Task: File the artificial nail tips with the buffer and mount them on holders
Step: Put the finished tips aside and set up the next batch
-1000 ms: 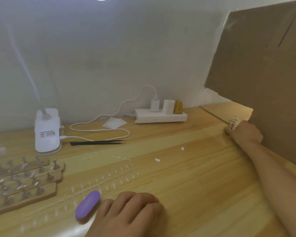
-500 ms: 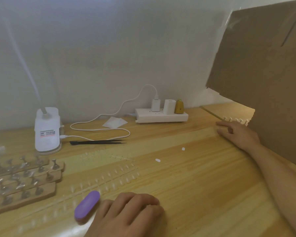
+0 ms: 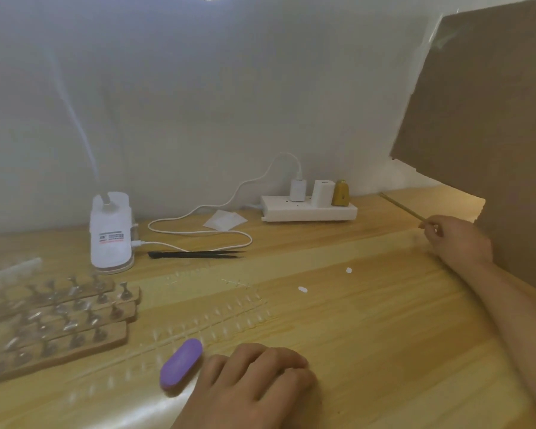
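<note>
On my feed the buffer [image 3: 181, 363] is a smooth purple oval pad lying flat on the pale, grained wooden table [image 3: 369, 335] at about 7 o'clock. Clear plastic sheets of nail tips [image 3: 229, 314], nearly see-through, spread just behind it. At 8 o'clock sit the holders [image 3: 59, 323]: brown wooden strips in rows, each studded with small shiny metal stands. Two loose white tips [image 3: 302, 289] lie well apart from them, toward the middle. A matte cardboard panel [image 3: 483, 119] stands at 2 o'clock.

The left hand [image 3: 254, 388] rests at 6 o'clock, knuckles up, fingers loosely curled under, just beside the buffer's right end. The right hand [image 3: 455, 239] reaches out to 3 o'clock at the foot of the cardboard, forearm stretched along the table, fingers bent with thumb against forefinger; I cannot tell whether they pinch anything.
</note>
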`<state>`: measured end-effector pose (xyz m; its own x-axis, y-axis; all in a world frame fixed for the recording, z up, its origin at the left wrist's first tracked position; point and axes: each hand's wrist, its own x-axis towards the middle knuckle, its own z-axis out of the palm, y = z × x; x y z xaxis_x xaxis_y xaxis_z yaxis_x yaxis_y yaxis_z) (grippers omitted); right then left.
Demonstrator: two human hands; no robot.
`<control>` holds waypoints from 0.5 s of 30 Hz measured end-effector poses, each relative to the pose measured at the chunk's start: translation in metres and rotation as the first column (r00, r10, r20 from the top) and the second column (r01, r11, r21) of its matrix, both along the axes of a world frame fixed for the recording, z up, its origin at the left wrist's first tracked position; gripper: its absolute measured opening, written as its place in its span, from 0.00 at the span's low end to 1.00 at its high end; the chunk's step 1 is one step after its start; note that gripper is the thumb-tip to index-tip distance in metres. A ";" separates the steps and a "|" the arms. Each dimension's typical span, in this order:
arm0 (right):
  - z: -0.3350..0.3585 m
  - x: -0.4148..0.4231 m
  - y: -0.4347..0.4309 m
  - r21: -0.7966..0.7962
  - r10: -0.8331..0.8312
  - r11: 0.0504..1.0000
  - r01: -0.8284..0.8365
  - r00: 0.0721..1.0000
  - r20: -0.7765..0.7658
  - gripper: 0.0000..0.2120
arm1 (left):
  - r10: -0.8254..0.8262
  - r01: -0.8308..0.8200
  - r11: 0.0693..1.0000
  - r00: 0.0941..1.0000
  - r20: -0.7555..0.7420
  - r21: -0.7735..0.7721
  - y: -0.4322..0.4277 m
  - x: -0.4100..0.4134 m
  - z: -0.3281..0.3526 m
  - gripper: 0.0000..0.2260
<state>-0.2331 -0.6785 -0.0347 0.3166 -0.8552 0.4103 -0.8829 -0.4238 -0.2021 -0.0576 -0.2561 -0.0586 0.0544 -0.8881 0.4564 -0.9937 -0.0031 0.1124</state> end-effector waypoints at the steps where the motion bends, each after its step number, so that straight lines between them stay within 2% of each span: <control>1: 0.004 0.008 0.006 -0.033 0.071 0.997 -0.070 0.997 0.029 0.12 | -0.025 0.027 0.999 0.998 -0.058 0.031 0.001 0.002 -0.002 0.12; 2: 0.009 0.017 0.015 -0.053 0.143 0.989 -0.139 0.987 0.069 0.11 | -0.054 0.061 0.996 0.994 -0.093 0.068 0.000 0.000 -0.004 0.12; 4: 0.020 0.039 0.038 -0.064 0.313 0.949 -0.307 0.941 0.128 0.10 | -0.065 0.072 0.989 0.996 -0.060 0.127 0.002 -0.002 0.000 0.11; 6: 0.033 0.066 0.072 -0.023 0.496 0.867 -0.498 0.856 0.143 0.11 | -0.026 0.040 0.981 0.997 -0.074 0.190 0.005 -0.003 0.007 0.11; 8: 0.046 0.093 0.116 -0.023 0.701 0.710 -0.704 0.704 0.117 0.14 | 0.024 0.005 0.978 0.990 -0.139 0.207 0.013 0.000 0.025 0.14; 9: 0.051 0.106 0.139 -0.020 0.801 0.595 -0.804 0.590 0.095 0.14 | 0.008 0.014 0.994 0.979 -0.201 0.109 0.017 0.003 0.037 0.14; 11: 0.054 0.124 0.192 0.093 0.921 0.366 -0.926 0.375 0.107 0.04 | -0.061 0.043 0.997 0.934 -0.353 -0.058 0.026 0.021 0.057 0.13; 12: 0.053 0.131 0.217 0.145 0.947 0.282 -0.949 0.299 0.119 0.11 | -0.021 0.002 0.999 0.912 -0.409 -0.047 0.034 0.032 0.070 0.15; 13: 0.046 0.136 0.235 0.173 0.974 0.172 -0.970 0.194 0.119 0.17 | 0.061 -0.088 0.995 0.914 -0.400 -0.049 0.044 0.047 0.079 0.18; 15: 0.030 0.144 0.263 0.233 0.997 0.057 -0.971 0.068 0.042 0.21 | 0.266 -0.282 0.959 0.905 -0.331 0.000 0.068 0.080 0.085 0.24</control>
<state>-0.0895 -0.4158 -0.0048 0.9461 0.2442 0.2128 0.3050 -0.8927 -0.3318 0.0224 -0.1884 0.0266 0.4445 -0.7950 0.4128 -0.8632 -0.2569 0.4346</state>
